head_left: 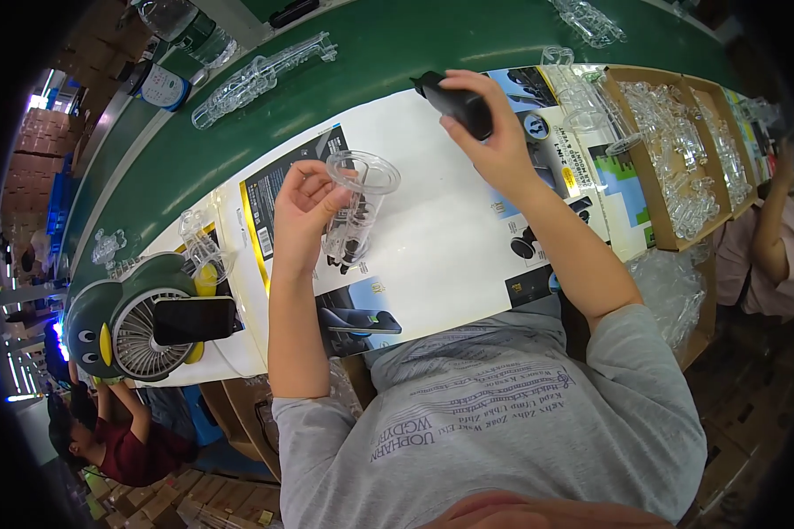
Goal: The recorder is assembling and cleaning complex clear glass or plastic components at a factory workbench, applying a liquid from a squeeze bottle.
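Note:
My left hand [302,210] is closed on a clear plastic part [360,220], with the fingers at its rim. The part has a wide round disc at the top and a narrower hollow body below, held above the white sheet [415,238]. Up and to the right, my right hand [500,145] grips a smooth black handheld object [464,108] with a narrow end pointing away to the left. Its exact kind does not show. The two hands are apart, and the black object does not touch the clear part.
At the right stands a cardboard tray [670,225] full of clear plastic parts. Clear round pieces [582,101] lie beside it. A fan [137,317] with a dark phone [194,321] is at the left. Long clear pieces [260,78] and a bottle [185,33] sit on the green surface [379,66].

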Motion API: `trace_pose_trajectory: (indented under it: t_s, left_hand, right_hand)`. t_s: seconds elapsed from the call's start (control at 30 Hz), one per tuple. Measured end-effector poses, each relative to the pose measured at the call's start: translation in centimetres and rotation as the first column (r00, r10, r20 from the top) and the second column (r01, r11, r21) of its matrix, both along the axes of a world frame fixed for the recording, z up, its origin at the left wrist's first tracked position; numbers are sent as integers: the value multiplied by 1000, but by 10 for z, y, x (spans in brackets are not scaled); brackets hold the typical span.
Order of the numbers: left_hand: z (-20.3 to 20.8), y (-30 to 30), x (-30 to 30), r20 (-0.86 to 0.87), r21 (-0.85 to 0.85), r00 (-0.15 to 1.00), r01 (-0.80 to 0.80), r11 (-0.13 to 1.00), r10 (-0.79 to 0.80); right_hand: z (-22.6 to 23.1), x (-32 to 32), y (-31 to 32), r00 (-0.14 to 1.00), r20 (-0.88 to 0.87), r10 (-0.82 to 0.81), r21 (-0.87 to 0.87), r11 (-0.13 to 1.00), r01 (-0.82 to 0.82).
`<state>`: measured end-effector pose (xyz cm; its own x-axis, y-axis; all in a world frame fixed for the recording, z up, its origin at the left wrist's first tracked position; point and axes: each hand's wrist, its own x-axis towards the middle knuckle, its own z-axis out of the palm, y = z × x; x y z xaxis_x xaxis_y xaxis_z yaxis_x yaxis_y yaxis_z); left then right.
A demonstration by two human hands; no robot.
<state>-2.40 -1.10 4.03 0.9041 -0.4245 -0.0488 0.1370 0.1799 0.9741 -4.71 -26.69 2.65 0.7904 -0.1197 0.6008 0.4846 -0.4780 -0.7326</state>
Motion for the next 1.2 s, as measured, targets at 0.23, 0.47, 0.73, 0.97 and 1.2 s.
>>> trace_pose_trajectory:
  t_s: [0.23, 0.47, 0.73, 0.97, 1.2]
  left_hand:
    - [-2, -1, 1, -20, 16, 996, -84, 996, 84]
    - [-6, -3, 6, 37, -25, 987, -158, 987, 159]
    - [-25, 10, 19, 18, -11, 943, -332, 943, 332]
    - [-30, 6, 22, -44, -58, 912, -410, 910, 408]
    - [-38, 10, 27, -64, -59, 922, -386, 921, 382]
  right_hand:
    - [-22, 10, 7, 991, -69, -110, -392, 917, 75]
    - [-25, 7, 6, 978, -191, -83, -439, 898, -10]
    - [13, -4, 27, 994, 94, -50, -296, 952, 75]
    - [60, -44, 129, 851, -1, 526, -311, 808, -500]
    - [48, -19, 268, 619, -347, 705, -159, 606, -780]
